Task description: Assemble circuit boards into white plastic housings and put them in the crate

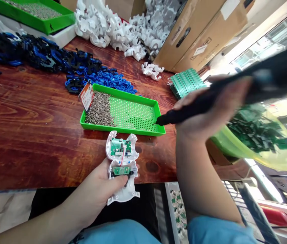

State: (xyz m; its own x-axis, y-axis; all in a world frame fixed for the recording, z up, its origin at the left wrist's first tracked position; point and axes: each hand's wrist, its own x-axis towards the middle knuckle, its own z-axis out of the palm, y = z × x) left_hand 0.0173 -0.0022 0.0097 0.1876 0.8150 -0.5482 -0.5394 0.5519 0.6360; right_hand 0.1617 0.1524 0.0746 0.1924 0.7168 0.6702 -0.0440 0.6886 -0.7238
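In my left hand (103, 184) is a white plastic housing (124, 195) at the table's front edge, the thumb pressed on its lower half. Two green circuit boards (121, 146) sit in it, joined by thin red and white wires. My right hand (196, 118) is wrapped round a black electric screwdriver (191, 112), smeared by motion. Its tip points left, over the right end of a green tray (123, 129). Small screws (99, 110) are heaped at that tray's left end, beside an upright printed card (86, 96).
Blue rings (110, 79) and black-and-blue parts (49, 56) lie behind the tray. White shells (123, 28) are piled at the back, near a cardboard box (191, 37). Stacked green boards (186, 82) stand right, above a yellow-green bowl (235, 145) of boards. Another green tray (54, 23) is back left.
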